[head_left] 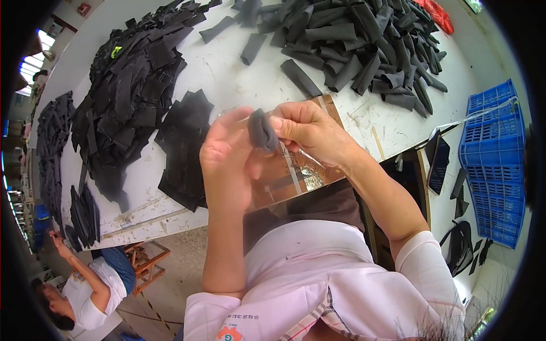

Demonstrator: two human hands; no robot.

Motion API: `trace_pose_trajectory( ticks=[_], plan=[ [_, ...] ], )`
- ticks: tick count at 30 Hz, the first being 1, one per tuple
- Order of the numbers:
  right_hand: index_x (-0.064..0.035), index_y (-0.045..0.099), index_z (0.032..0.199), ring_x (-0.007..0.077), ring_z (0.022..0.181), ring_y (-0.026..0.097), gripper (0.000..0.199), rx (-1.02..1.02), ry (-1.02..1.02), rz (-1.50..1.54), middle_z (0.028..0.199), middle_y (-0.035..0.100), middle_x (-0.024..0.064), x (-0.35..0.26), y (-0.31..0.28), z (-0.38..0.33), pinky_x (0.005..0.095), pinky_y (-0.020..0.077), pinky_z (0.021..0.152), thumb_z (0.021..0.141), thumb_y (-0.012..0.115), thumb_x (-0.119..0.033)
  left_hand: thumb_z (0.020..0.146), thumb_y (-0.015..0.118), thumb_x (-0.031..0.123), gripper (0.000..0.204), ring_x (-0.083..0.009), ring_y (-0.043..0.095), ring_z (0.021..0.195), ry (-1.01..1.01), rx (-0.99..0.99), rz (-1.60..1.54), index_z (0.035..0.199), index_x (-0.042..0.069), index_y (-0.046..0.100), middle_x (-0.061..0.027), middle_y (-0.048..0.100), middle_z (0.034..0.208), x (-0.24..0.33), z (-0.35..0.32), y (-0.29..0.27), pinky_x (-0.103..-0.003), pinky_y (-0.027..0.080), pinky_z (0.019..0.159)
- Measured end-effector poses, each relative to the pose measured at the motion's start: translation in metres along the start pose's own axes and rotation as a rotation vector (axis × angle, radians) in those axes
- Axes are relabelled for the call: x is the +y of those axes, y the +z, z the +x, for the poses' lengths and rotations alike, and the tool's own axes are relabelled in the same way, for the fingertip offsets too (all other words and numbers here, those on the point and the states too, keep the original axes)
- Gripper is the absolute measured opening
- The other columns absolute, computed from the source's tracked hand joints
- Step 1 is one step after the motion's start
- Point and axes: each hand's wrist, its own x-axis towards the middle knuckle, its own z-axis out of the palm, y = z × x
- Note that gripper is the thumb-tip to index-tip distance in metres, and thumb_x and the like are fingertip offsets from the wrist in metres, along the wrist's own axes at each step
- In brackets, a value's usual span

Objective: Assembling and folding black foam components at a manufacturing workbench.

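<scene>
Over the table's near edge, a short, dark grey fabric tube [263, 131] stands upright between my hands, with a fold along its front. My right hand [310, 126] is closed on its right side, the thumb pressing near the upper edge. At its left is my left hand [227, 150], palm towards it, fingers bent beside and partly behind the piece. Those fingertips are blurred and partly hidden, so their grip cannot be made out. Below the hands lies a brown board [278, 190] with pale tape strips and a shiny clear patch.
Flat black fabric pieces [128, 91] are heaped at left, with a smaller stack [185, 148] nearer me. Rolled dark tubes [347, 42] pile up at the far right. A blue plastic crate [493, 165] stands at right. Another person [94, 287] sits at lower left beside a wooden stool [147, 262].
</scene>
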Motion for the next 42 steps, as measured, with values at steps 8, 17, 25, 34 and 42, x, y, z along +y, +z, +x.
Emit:
trace_pose_trajectory(
  ticks=[8, 17, 25, 34, 42],
  plan=[
    [0.0046, 0.053, 0.081, 0.0116, 0.055, 0.050, 0.036, 0.173, -0.350, -0.453, 0.054, 0.045, 0.0034, -0.016, 0.003, -0.012, 0.0259, 0.0405, 0.048, 0.085, 0.051, -0.031, 0.079, 0.059, 0.006, 0.019, -0.0124, 0.050, 0.086, 0.560, -0.189, 0.541, 0.097, -0.001, 0.057, -0.0110, 0.054, 0.101, 0.017, 0.000, -0.002, -0.024, 0.043, 0.075],
    [-0.0044, 0.051, 0.070, 0.0266, 0.066, 0.055, 0.019, 0.026, -0.539, -1.285, 0.061, 0.054, 0.0078, 0.003, -0.006, -0.008, 0.0362, 0.0409, 0.050, 0.075, 0.058, -0.021, 0.081, 0.057, 0.010, 0.015, -0.0195, 0.053, 0.089, 0.325, -0.075, 0.056, 0.093, 0.001, 0.056, -0.0118, 0.058, 0.092, -0.024, -0.004, -0.030, -0.038, 0.037, 0.088],
    [-0.0038, 0.052, 0.072, 0.0294, 0.063, 0.054, 0.020, 0.079, -0.800, -0.989, 0.063, 0.053, 0.0095, -0.001, -0.005, -0.014, 0.0377, 0.0410, 0.051, 0.078, 0.057, -0.022, 0.069, 0.061, -0.006, 0.013, -0.0065, 0.053, 0.067, 0.328, -0.308, 0.490, 0.081, -0.002, 0.057, -0.0043, 0.060, 0.075, 0.025, 0.007, 0.023, -0.021, 0.044, 0.061],
    [-0.0039, 0.056, 0.078, 0.0328, 0.062, 0.053, 0.027, 0.000, -0.399, -1.029, 0.065, 0.055, 0.0123, 0.001, -0.007, -0.013, 0.0400, 0.0400, 0.052, 0.081, 0.053, -0.031, 0.074, 0.064, 0.003, 0.020, -0.0096, 0.055, 0.069, 0.504, -0.087, 0.346, 0.092, -0.005, 0.058, -0.0073, 0.060, 0.078, 0.011, -0.002, 0.027, -0.022, 0.045, 0.063],
    [-0.0064, 0.058, 0.076, 0.0297, 0.061, 0.053, 0.021, 0.015, -0.571, -1.063, 0.064, 0.055, 0.0098, -0.004, -0.004, -0.010, 0.0377, 0.0402, 0.051, 0.080, 0.055, -0.027, 0.074, 0.064, 0.006, 0.011, -0.0068, 0.051, 0.058, 0.588, -0.109, 0.529, 0.076, -0.003, 0.057, -0.0064, 0.060, 0.070, 0.026, 0.003, 0.024, -0.019, 0.042, 0.056]
  ],
)
